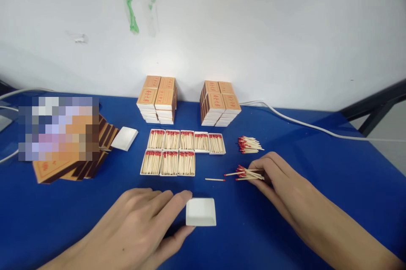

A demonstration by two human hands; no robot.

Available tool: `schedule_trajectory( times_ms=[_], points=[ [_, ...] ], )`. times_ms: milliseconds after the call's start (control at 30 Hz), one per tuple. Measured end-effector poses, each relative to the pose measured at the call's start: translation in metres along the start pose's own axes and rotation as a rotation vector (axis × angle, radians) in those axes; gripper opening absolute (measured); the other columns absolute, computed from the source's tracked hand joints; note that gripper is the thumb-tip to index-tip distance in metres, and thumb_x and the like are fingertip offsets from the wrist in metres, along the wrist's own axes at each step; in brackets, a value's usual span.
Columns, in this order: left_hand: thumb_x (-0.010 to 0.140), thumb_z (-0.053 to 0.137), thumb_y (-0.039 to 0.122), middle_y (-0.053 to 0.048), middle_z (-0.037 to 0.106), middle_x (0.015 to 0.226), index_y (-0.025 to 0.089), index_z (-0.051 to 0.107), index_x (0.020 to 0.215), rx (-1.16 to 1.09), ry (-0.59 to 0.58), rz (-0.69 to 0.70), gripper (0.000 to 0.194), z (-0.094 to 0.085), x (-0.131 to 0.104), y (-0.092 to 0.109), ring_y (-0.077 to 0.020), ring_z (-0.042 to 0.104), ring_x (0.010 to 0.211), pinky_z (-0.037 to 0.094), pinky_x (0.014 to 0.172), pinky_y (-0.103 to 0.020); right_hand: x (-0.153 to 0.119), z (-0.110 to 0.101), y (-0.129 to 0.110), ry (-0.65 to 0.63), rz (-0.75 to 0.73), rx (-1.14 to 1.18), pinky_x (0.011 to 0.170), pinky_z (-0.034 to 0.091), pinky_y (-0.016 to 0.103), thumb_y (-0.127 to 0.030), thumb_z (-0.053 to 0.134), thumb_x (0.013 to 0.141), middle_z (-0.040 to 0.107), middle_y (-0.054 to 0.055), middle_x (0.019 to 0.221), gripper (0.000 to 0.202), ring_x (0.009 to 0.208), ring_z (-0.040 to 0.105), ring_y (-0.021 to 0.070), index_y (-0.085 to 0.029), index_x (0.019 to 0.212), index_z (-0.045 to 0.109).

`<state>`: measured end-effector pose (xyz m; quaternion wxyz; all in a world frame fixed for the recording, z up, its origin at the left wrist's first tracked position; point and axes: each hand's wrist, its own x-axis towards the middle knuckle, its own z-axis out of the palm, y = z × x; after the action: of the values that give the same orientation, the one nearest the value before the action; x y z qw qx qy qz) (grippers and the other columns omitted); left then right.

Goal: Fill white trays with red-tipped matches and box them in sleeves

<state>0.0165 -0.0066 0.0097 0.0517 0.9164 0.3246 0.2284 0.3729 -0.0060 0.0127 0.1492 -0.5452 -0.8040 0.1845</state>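
Between the thumb and fingers of my left hand (142, 223) is a bare white matchbox tray (201, 211), its open side up and no matches in it. My right hand (279, 185) closes its fingertips on the ends of a small bunch of red-tipped matches (249, 173) at the table's right side. One loose match (215, 179) lies between the two hands. Just beyond my right hand is another small pile of matches (250, 144). Two rows of matchbox trays filled with matches (171, 139) sit in the middle, past my left hand.
Two stacks of closed matchboxes, a left one (157, 96) and a right one (220, 100), stand against the white wall (253, 28). Flat matchbox sleeves (60, 168) are heaped at left, partly blurred, beside a white tray (124, 139). A white cable (301, 126) crosses the blue table (333, 168).
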Motion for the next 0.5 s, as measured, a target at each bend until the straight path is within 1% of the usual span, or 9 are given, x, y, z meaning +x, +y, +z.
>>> schedule_trajectory(
  times_ms=[67,133,233,333,400,500],
  points=[
    [0.129,0.047,0.038,0.001,0.083,0.090,0.018,0.065,0.145,0.003,0.000,0.002,0.031,0.000,-0.001,0.000,-0.0207,0.083,0.068,0.064,0.058,-0.040,0.000,-0.005,0.003,0.018,0.035,0.000,0.090,0.068,0.037,-0.050,0.049,0.129,0.075,0.007,0.123,0.029,0.104,0.081,0.0236,-0.029,0.125,0.070],
    [0.129,0.047,0.038,0.001,0.083,0.090,0.018,0.064,0.145,0.000,0.000,0.002,0.030,-0.001,-0.001,0.000,-0.0207,0.083,0.067,0.064,0.058,-0.040,0.002,-0.011,0.006,0.048,0.065,-0.005,0.085,0.067,0.036,-0.054,0.050,0.129,0.075,0.007,0.121,0.032,0.099,0.081,0.0232,-0.029,0.124,0.070],
    [0.129,0.047,0.037,0.001,0.083,0.091,0.018,0.064,0.145,-0.009,-0.005,-0.002,0.030,-0.001,-0.001,0.000,-0.0210,0.083,0.068,0.063,0.057,-0.040,0.007,-0.021,0.010,0.116,0.055,-0.027,0.077,0.066,0.038,-0.058,0.051,0.127,0.076,0.007,0.111,0.037,0.088,0.080,0.0242,-0.028,0.118,0.071],
    [0.129,0.048,0.037,0.000,0.084,0.091,0.018,0.063,0.145,-0.017,-0.002,-0.004,0.029,0.000,-0.001,-0.001,-0.0207,0.083,0.069,0.063,0.059,-0.039,0.009,-0.030,0.013,0.164,0.042,-0.026,0.072,0.065,0.039,-0.061,0.054,0.125,0.078,0.007,0.106,0.038,0.084,0.079,0.0261,-0.030,0.116,0.073],
    [0.128,0.049,0.036,0.001,0.083,0.090,0.018,0.063,0.146,-0.025,-0.010,-0.003,0.028,0.000,-0.002,-0.001,-0.0203,0.082,0.067,0.063,0.060,-0.039,0.007,-0.034,0.011,0.132,0.070,0.003,0.072,0.065,0.038,-0.061,0.057,0.124,0.080,0.006,0.107,0.034,0.086,0.079,0.0263,-0.031,0.117,0.073],
    [0.128,0.049,0.036,0.001,0.083,0.092,0.019,0.063,0.146,-0.023,-0.010,-0.004,0.028,0.001,-0.003,-0.001,-0.0213,0.082,0.068,0.061,0.057,-0.040,0.004,-0.034,-0.002,0.015,0.113,0.097,0.078,0.066,0.034,-0.057,0.060,0.124,0.081,0.004,0.112,0.028,0.093,0.079,0.0247,-0.032,0.120,0.071]
  ],
)
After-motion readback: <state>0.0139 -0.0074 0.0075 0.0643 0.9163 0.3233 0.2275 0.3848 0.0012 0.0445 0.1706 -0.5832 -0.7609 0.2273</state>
